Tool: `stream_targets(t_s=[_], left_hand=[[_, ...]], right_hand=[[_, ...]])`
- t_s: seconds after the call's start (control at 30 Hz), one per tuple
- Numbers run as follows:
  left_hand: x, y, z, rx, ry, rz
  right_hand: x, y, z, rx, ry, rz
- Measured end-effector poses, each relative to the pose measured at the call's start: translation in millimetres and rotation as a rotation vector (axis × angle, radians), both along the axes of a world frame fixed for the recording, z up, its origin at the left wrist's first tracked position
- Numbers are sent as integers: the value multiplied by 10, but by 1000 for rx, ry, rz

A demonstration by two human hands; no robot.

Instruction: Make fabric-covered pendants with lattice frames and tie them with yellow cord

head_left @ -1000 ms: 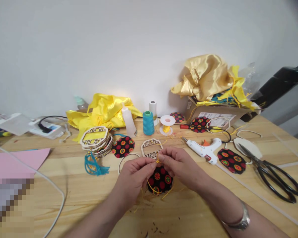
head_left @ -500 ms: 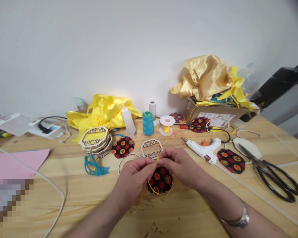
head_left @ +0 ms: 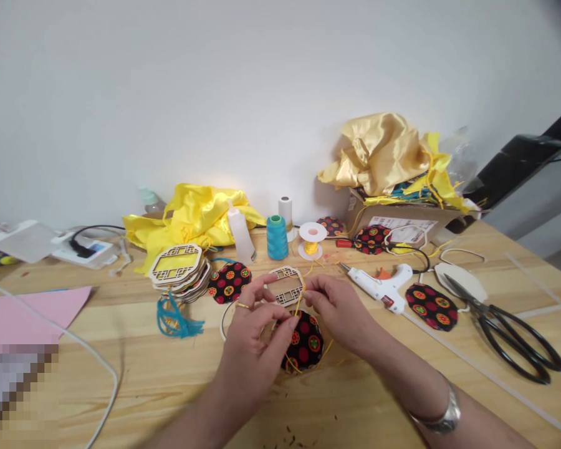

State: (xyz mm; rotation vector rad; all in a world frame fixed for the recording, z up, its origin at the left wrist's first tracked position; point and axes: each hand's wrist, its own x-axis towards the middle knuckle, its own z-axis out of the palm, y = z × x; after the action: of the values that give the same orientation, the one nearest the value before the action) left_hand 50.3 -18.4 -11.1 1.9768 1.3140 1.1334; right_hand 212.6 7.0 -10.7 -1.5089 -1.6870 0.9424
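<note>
A yellow cord [head_left: 298, 305] runs between my two hands above the table. My right hand [head_left: 340, 312] pinches its upper part between thumb and fingertips. My left hand [head_left: 257, 340], with a ring on one finger, has thumb and index finger closed at the cord's lower part, the other fingers raised. Beneath them lies a black fabric piece [head_left: 311, 344] with red and orange flower motifs, the cord's loose ends trailing over it. Just behind, touching or nearly touching the fingers in view, is a pale wooden lattice frame [head_left: 287, 295]. A thin hoop is partly hidden behind my left hand.
A glue gun [head_left: 378, 284] and black-handled scissors [head_left: 509, 330] lie to the right. Behind stand a teal thread cone [head_left: 277, 238], a yellow cord spool [head_left: 312, 240] and a white bottle [head_left: 240, 236]. Stacked lattice frames [head_left: 176, 265] and a teal tassel [head_left: 178, 317] are left.
My hands have drawn slightly apart, stretching a short length of cord between them. The left hand's fingers have lifted and spread, apart from the thumb and index finger. The camera view shifted slightly.
</note>
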Motion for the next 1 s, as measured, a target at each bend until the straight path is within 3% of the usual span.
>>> stream_targets(t_s=[0.1, 0.23, 0.4, 0.53, 0.67, 0.8, 1.0], left_hand=[[37, -70, -28, 50, 79, -50], [71, -110, -80, -41, 145, -110], [82, -92, -75, -121, 70, -178], [66, -69, 23, -244, -172, -166], [44, -20, 56, -564, -468, -134], [32, 46, 33, -750, -496, -97], [31, 64, 57, -816, -545, -82]], right_hand=[[-10, 3, -4, -94, 144, 7], [-39, -18, 48, -305, 468, 75], [-67, -57, 117, -458, 728, 173], [-60, -58, 99, -434, 681, 194], [-47, -52, 45, -355, 473, 168], [-42, -53, 37, -272, 319, 170], [-38, -44, 68, -261, 313, 198]])
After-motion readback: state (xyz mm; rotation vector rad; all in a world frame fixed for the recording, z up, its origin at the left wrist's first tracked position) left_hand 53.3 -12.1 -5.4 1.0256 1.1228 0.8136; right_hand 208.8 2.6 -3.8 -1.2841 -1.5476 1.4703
